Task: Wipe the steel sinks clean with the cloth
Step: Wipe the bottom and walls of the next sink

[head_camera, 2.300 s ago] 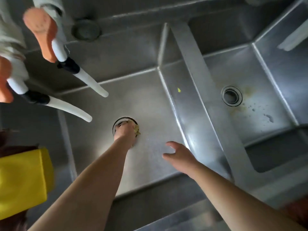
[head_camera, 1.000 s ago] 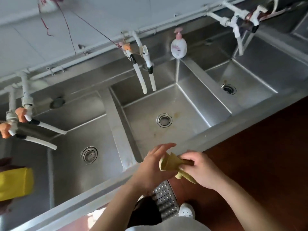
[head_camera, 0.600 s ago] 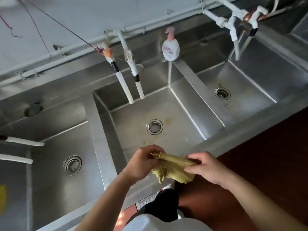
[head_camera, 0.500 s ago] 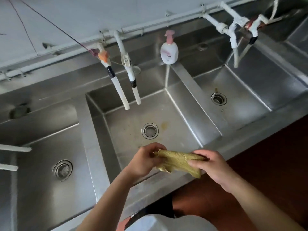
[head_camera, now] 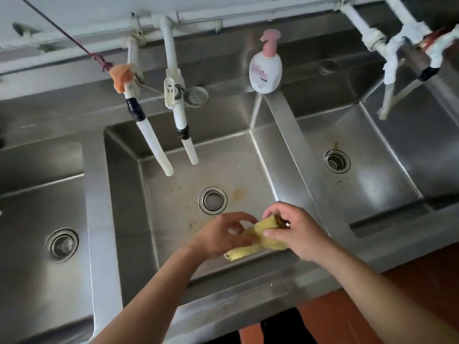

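Note:
A yellow cloth (head_camera: 260, 238) is bunched between both my hands, above the front part of the middle steel sink (head_camera: 178, 194). My left hand (head_camera: 221, 234) grips its lower left end. My right hand (head_camera: 295, 230) pinches its upper right end. The middle sink has a round drain (head_camera: 212, 200) with brown stains and specks beside it. The left sink (head_camera: 32, 219) and the right sink (head_camera: 367, 180) flank it, each with its own drain.
Two white taps (head_camera: 159, 135) with hose ends hang over the back of the middle sink. A white soap bottle with a pink pump (head_camera: 265, 68) stands on the divider at the back. More taps (head_camera: 397, 60) hang over the right sink. Red-brown floor (head_camera: 397, 306) lies below right.
My left hand left the left sink's drain and I stepped right to the middle sink. Both hands took the cloth, spread it, then moved it forward over the basin.

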The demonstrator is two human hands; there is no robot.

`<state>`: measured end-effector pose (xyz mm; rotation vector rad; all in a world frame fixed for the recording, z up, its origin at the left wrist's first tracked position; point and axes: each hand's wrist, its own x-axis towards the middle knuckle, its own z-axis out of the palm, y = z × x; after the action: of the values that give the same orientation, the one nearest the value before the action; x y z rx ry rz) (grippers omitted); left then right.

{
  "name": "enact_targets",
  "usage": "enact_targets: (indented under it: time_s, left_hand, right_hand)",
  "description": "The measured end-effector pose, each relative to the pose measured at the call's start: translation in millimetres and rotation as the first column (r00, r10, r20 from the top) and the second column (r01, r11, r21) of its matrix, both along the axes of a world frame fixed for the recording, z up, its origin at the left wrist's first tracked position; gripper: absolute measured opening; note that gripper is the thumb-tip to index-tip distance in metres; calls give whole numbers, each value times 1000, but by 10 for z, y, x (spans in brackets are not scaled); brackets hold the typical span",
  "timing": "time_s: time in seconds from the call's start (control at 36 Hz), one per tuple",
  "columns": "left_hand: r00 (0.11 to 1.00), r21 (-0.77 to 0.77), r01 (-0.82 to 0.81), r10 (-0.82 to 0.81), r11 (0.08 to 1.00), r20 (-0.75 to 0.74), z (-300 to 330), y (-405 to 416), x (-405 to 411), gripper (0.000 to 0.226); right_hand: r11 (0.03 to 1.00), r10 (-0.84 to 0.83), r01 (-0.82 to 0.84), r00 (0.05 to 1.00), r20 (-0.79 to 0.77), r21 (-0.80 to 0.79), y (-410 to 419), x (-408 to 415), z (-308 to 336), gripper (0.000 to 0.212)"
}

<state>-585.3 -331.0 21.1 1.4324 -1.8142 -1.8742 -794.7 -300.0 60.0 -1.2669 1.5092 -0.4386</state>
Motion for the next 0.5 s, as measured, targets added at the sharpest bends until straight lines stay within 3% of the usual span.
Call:
enact_targets:
  time_s: [0.17,0.31,0.42,0.5]
  left_hand:
    - [985,73,-170,168,983,29,17,-40,-284,10]
    - [938,220,-346,345,912,45,-45,-117,-583,15]
    - [809,333,-568,585,753,56,-245,-243,-718,17]
    - [712,446,-645,699,621,57,-405,-382,-733,23]
  right_hand:
    - [992,123,-122,992,37,-31,-386,-219,-181,23]
    - [971,222,-221,975,9,-88,-776,-474,-354,21]
    - [897,37,-183,938,-344,-403,-1313,-788,-529,36]
    - [861,-20,-305,779,-627,-407,-1775,-945,-683,57]
